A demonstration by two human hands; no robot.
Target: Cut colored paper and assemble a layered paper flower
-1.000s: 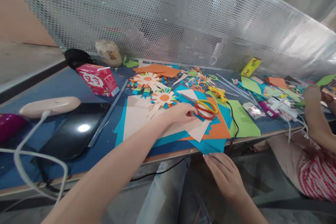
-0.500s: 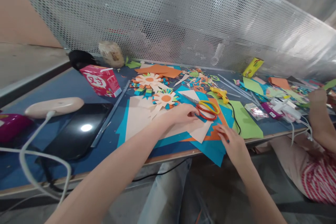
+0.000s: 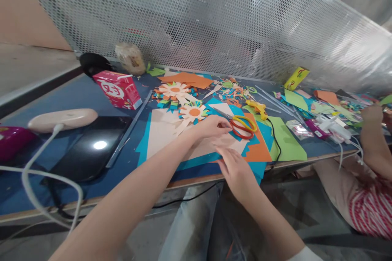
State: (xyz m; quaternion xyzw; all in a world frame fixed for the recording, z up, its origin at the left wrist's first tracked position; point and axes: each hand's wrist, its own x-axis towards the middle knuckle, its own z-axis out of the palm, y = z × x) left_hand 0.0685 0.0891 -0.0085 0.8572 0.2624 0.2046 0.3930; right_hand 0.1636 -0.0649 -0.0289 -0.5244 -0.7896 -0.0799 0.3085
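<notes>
My left hand (image 3: 212,126) rests on sheets of cream paper (image 3: 163,134), its fingers curled beside the handles of a pair of scissors (image 3: 241,125). Whatever its fingertips may hold is hidden. My right hand (image 3: 240,171) is over the front part of the paper, with fingers stretched out and slightly apart, touching a cream piece. The scissors have red and yellow loops and lie on the papers. Blue paper (image 3: 141,147) shows underneath, and an orange sheet (image 3: 260,149) sits to the right. Two layered paper flowers (image 3: 194,112) with orange centres lie behind my left hand.
A yellow hot glue gun (image 3: 258,109) with a black cord lies by green paper (image 3: 288,140). Paper scraps (image 3: 231,93) are heaped behind. To the left are a red drink carton (image 3: 118,91) and a black tablet-like device (image 3: 88,151). Another person's arm (image 3: 372,138) is at far right.
My right hand has moved left from the orange and blue paper onto the cream paper. My left hand has stayed beside the scissors, almost in place.
</notes>
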